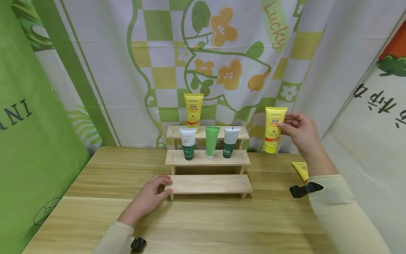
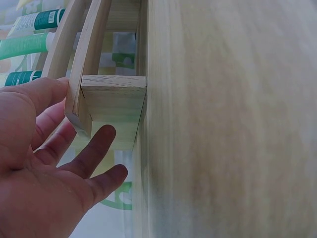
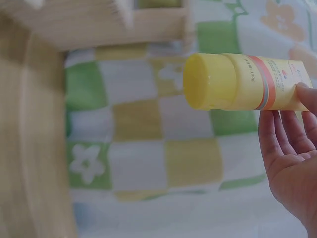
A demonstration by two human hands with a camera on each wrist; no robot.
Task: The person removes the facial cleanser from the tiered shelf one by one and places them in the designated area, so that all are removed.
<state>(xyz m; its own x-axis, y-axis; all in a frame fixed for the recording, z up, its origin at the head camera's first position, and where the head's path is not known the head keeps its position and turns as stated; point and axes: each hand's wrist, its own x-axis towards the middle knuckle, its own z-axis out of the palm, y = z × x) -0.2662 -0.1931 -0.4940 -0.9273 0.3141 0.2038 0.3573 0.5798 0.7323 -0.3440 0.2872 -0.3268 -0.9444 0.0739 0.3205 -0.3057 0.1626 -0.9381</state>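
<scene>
My right hand (image 1: pixel 301 135) pinches a yellow squeeze tube (image 1: pixel 274 130) between thumb and fingers, holding it upright with the cap down, above the table and right of a three-step wooden display stand (image 1: pixel 207 183). In the right wrist view the tube's yellow cap (image 3: pixel 208 82) points away from the fingers. At the left end of the lowest step rests my left hand (image 1: pixel 152 197); in the left wrist view its thumb (image 2: pixel 52 91) touches the board's edge and the other fingers are spread around the end. Another yellow tube (image 1: pixel 194 109) stands on the top step.
On the middle step stand a white-and-green tube (image 1: pixel 188 144), a light green tube (image 1: pixel 211 141) and another white-and-green tube (image 1: pixel 231 141). One more yellow tube (image 1: pixel 301 170) lies on the wooden table (image 1: pixel 222 225), partly hidden by the right forearm. A patterned curtain (image 1: pixel 161 53) hangs behind.
</scene>
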